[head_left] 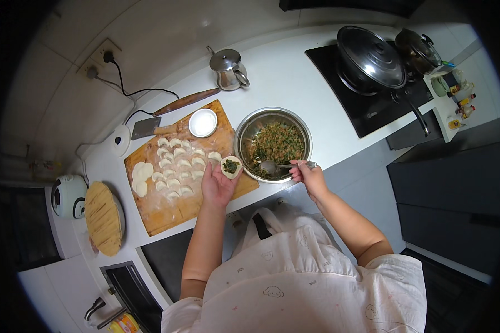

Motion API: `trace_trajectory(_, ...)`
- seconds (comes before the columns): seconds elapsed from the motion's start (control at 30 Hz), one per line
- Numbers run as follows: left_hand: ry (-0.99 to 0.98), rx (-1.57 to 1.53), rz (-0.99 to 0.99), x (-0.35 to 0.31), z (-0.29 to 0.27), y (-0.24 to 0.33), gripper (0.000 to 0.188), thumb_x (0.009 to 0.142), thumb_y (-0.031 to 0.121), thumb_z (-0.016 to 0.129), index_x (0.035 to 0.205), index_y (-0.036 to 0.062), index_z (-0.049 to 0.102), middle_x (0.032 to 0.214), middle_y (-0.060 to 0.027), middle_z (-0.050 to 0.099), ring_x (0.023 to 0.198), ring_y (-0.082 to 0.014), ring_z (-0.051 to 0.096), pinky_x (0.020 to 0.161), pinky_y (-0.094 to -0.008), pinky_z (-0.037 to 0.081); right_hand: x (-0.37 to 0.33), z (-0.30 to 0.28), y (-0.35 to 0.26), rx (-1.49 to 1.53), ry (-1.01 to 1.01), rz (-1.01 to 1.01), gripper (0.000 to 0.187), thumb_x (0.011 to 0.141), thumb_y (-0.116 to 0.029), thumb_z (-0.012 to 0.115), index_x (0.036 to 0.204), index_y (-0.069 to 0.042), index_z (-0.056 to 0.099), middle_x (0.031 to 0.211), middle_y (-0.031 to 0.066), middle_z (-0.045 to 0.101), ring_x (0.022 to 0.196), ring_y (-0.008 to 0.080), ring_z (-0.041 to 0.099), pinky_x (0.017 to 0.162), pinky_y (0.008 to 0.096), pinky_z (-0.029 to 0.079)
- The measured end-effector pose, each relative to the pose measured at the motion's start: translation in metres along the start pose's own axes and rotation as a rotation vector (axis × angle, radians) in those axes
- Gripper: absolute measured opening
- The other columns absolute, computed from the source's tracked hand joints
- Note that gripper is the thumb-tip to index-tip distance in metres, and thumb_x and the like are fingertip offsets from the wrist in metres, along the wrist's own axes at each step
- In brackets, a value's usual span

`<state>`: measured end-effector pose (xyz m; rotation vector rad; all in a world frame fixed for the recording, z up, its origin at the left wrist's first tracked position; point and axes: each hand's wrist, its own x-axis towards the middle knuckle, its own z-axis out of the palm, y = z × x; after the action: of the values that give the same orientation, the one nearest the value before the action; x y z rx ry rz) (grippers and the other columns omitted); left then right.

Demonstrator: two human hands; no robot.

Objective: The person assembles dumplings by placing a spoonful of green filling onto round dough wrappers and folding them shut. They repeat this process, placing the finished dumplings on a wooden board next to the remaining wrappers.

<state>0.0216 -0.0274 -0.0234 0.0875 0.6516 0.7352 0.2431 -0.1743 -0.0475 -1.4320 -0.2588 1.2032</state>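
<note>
On the fingers of my left hand (219, 186) rests a round dumpling wrapper (224, 171) with a heap of green filling (231, 166) in its middle. My right hand (309, 175) grips the handle of a metal spoon (270, 166), whose bowl is down inside a steel mixing bowl (240, 129). Chopped green and brown filling (280, 140) covers much of that bowl's inside. Left of my left hand, rows of folded dumplings (172, 172) sit on a floured wooden board (153, 219). Flat dough wrappers (141, 186) overlap at the board's left side.
A small white bowl (203, 122), a cleaver (146, 127) and a rolling pin (189, 101) are at the board's far side. Behind stands a steel pot (226, 64). A lidded wok (372, 58) sits on the black cooktop (366, 119) at right. A round woven tray (103, 219) leans at left.
</note>
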Motion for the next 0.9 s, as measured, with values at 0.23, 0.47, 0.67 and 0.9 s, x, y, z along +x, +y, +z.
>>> trace_trajectory(0.23, -0.046, 0.005, -0.038, 0.005, -0.002, -0.003, 0.06, 0.094, 0.044, 0.026, 0.119, -0.0071, 0.042, 0.124, -0.0203, 0.047, 0.118, -0.0319, 0.043, 0.101, -0.0452, 0.033, 0.002, -0.003, -0.014, 0.232, 0.042, 0.107, 0.027, 0.094, -0.018, 0.04, 0.105, 0.001, 0.055, 0.076, 0.0059, 0.062, 0.059, 0.0076, 0.054, 0.057, 0.0187, 0.049)
trace_trajectory(0.47, -0.071, 0.061, -0.075, 0.006, 0.015, -0.017, 0.057, 0.095, 0.042, 0.024, 0.118, -0.006, 0.044, 0.122, -0.0178, 0.049, 0.118, -0.03, 0.042, 0.103, -0.0452, 0.03, -0.023, 0.024, -0.04, 0.127, -0.041, -0.152, 0.028, 0.094, -0.019, 0.042, 0.107, 0.003, 0.054, 0.08, 0.0073, 0.061, 0.065, 0.0086, 0.055, 0.062, 0.0209, 0.048)
trace_trajectory(0.67, -0.09, 0.063, -0.076, 0.008, 0.03, -0.027, 0.055, 0.095, 0.041, 0.023, 0.116, -0.005, 0.045, 0.119, -0.0166, 0.051, 0.114, -0.0286, 0.046, 0.1, -0.0446, 0.034, -0.038, 0.038, -0.038, -0.163, -0.104, -0.494, 0.022, 0.09, -0.011, 0.049, 0.105, 0.001, 0.059, 0.081, 0.008, 0.061, 0.068, 0.0121, 0.055, 0.064, 0.0235, 0.047)
trace_trajectory(0.9, -0.133, 0.019, -0.064, 0.007, 0.049, -0.03, 0.057, 0.094, 0.043, 0.025, 0.116, -0.0056, 0.044, 0.119, -0.016, 0.051, 0.112, -0.0267, 0.047, 0.101, -0.0394, 0.032, -0.053, 0.047, -0.043, -0.845, -0.272, -1.06, 0.029, 0.077, 0.0, 0.058, 0.106, -0.003, 0.057, 0.09, 0.0133, 0.058, 0.076, 0.0297, 0.056, 0.068, 0.0332, 0.048)
